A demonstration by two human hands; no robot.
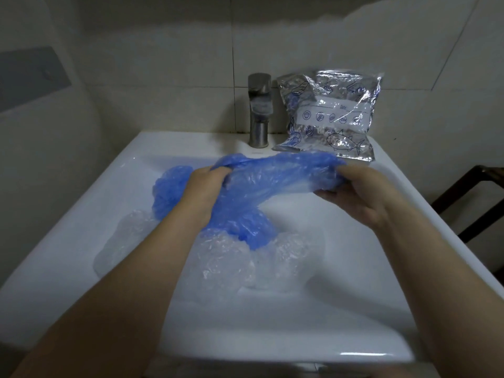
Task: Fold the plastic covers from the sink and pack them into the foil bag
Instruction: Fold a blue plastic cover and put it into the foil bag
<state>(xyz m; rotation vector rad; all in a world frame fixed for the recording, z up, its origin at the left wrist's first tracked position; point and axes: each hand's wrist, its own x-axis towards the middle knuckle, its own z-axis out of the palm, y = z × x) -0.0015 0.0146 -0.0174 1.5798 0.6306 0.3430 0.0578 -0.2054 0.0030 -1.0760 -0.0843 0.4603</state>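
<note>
1. Step in hand: folding. Blue cover [275, 175] stretched in the air above the sink [300, 317], between both hands.
2. Left hand [210, 184]: fingers curled into one end of the cover, gripping it.
3. Right hand [354, 186]: fingers pinching the other end, thumb on top.
4. Still lying in the basin: second blue cover [166, 192] behind the left wrist, clear covers [231, 263] below the hands.
5. Foil bag [330, 115] upright on the sink ledge, just beside the tap [259, 110], some blue visible inside; opening not clear.
6. Next, probably: bringing the two ends together without letting thin film slip, then carrying the fold to the bag.
</note>
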